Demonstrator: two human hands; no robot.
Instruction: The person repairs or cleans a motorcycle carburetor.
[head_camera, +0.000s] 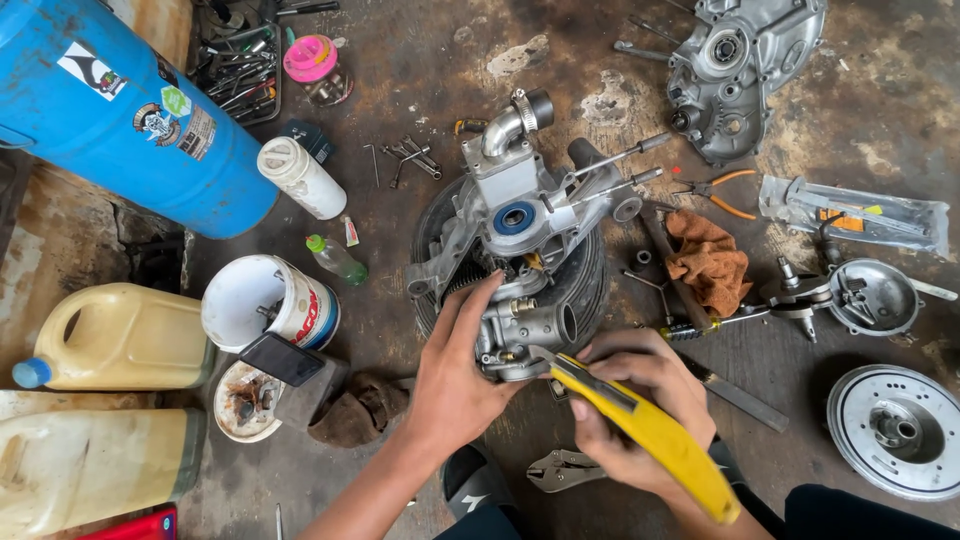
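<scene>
Head view looks straight down on a stained concrete floor (480, 60) crowded with parts. At the middle an engine block (520, 215) lies on a dark round base, with a small carburettor (520, 325) at its near edge. The left hand (455, 385) lies against the carburettor's left side, fingers spread and pressed on the metal. The right hand (640, 400) is curled tight around a yellow utility knife (650, 430), whose blade tip touches the carburettor's lower right corner.

Open floor is scarce. Bare patches show above the block and just left of it. Locking pliers (562, 468) lie right under the right hand, a flat metal file (735, 395) just beside it. To the right an orange rag (710, 260), orange-handled pliers (725, 192) and a silver round cover (878, 295) crowd the space, with a ribbed disc (897, 428) at the frame's right edge. A grey engine cover (740, 70) sits at the top right.

On the left stand a blue cylinder (130, 115), a white tin (270, 300) with a phone (282, 358) leaning on it, a white bottle (300, 178), a small green-capped bottle (337, 260) and 2 yellowish jugs (120, 335), well apart from the hands. A brown cloth (360, 405) lies beside the left forearm.
</scene>
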